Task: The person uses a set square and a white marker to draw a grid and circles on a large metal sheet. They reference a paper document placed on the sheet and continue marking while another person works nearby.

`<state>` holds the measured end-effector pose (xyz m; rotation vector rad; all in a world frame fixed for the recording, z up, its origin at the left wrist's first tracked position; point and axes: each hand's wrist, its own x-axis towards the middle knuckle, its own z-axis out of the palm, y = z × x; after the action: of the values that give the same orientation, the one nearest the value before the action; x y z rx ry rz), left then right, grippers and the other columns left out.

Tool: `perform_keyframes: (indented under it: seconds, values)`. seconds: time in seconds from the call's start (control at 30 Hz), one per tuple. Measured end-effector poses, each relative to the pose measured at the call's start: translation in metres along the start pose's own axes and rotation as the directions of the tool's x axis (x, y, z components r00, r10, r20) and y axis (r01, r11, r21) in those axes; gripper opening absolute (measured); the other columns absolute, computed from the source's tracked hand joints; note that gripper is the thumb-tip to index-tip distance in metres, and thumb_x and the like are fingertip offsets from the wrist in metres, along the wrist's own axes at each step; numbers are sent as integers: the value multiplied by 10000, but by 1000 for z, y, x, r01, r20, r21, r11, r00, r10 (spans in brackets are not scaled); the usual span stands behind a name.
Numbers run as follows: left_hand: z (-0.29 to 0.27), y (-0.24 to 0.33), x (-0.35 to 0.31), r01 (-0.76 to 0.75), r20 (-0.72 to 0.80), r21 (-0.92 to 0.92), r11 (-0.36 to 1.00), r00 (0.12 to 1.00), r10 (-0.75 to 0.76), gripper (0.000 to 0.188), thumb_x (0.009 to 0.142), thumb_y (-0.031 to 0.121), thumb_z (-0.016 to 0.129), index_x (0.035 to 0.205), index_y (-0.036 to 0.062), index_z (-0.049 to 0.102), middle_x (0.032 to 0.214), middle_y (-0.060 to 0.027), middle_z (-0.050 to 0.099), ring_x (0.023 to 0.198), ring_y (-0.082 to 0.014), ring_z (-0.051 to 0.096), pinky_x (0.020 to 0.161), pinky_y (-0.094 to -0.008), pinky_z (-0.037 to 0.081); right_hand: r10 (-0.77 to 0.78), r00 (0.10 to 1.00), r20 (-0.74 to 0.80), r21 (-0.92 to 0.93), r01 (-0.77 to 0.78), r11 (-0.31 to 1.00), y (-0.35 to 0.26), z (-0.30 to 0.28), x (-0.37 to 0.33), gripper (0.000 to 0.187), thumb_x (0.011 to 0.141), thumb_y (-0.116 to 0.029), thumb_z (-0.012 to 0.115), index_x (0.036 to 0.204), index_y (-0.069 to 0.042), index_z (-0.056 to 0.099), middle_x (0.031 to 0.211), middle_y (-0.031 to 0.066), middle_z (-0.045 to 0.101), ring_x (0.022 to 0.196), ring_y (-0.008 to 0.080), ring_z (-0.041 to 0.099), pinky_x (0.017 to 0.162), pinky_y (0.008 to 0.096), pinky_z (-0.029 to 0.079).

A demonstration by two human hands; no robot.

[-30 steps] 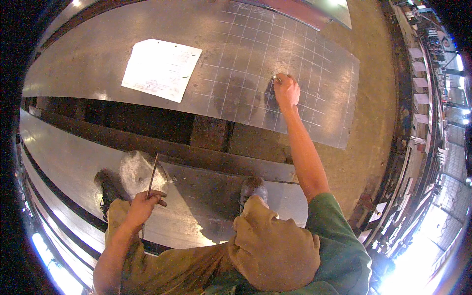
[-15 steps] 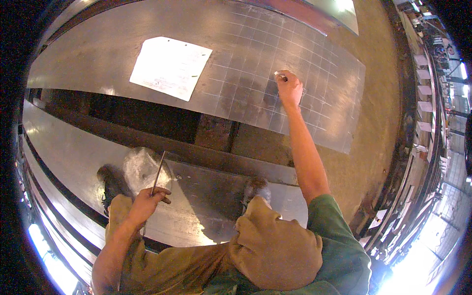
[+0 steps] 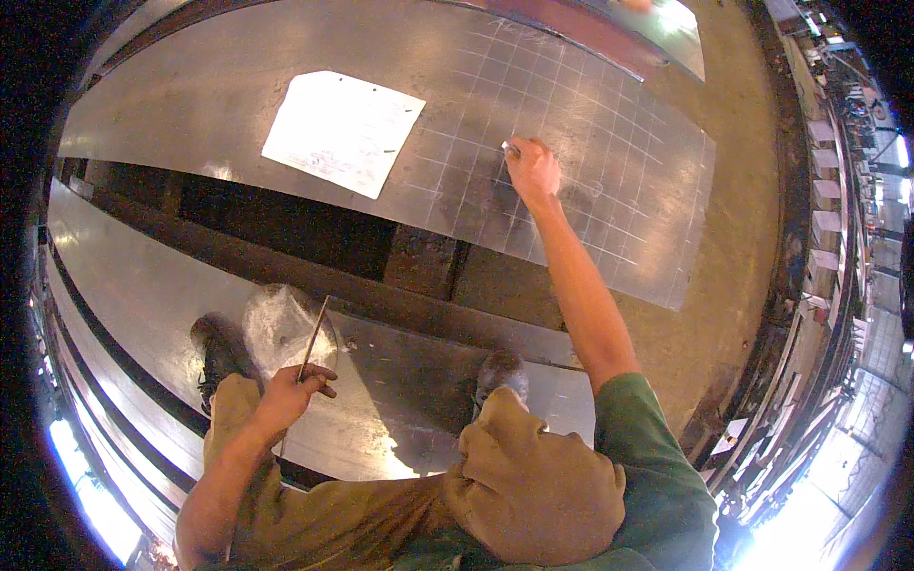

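Observation:
My right hand [image 3: 534,171] is closed on a small white piece of chalk [image 3: 507,146], over a large grey metal sheet [image 3: 209,105]. A grid of white chalk lines covers the right part of the sheet, and the hand is among those lines. My left hand [image 3: 286,398] is closed around a thin, straight metal rod [image 3: 316,333], held slanting up in front of my leg. To the left of the right hand, a white paper sheet [image 3: 343,133] with faint markings lies on the metal.
Between the gridded sheet and the nearer metal plate [image 3: 143,271] runs a dark gap [image 3: 286,224]. My shoes rest on the nearer plate, beside a pale, shiny round patch [image 3: 276,328]. A reddish-brown metal piece [image 3: 571,33] lies at the far edge.
My right hand has moved left across the grid with the chalk. My left hand keeps its hold on the rod, nearly still. The view has shifted slightly.

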<state>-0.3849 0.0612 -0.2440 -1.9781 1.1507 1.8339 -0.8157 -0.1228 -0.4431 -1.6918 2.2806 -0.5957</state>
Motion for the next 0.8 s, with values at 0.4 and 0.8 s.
perform_keyframes:
  seconds: [0.4, 0.8]
  values:
    - [-2, -18, 4, -117, -8, -32, 993, 993, 117, 234, 936, 120, 515, 1057, -1, 673, 872, -114, 730, 897, -173, 653, 948, -330, 422, 50, 999, 21, -28, -49, 998, 0, -13, -17, 178, 824, -249, 658, 972, -172, 718, 1011, 131, 667, 917, 372, 648, 790, 466, 528]
    - [-2, -17, 0, -133, -14, 0, 991, 991, 133, 225, 951, 132, 525, 1061, 3, 673, 880, -106, 727, 906, -168, 651, 929, -319, 429, -20, 995, -98, 62, 27, 998, -1, 12, 11, 215, 823, -307, 672, 999, -187, 702, 948, 130, 696, 868, 368, 664, 750, 484, 536]
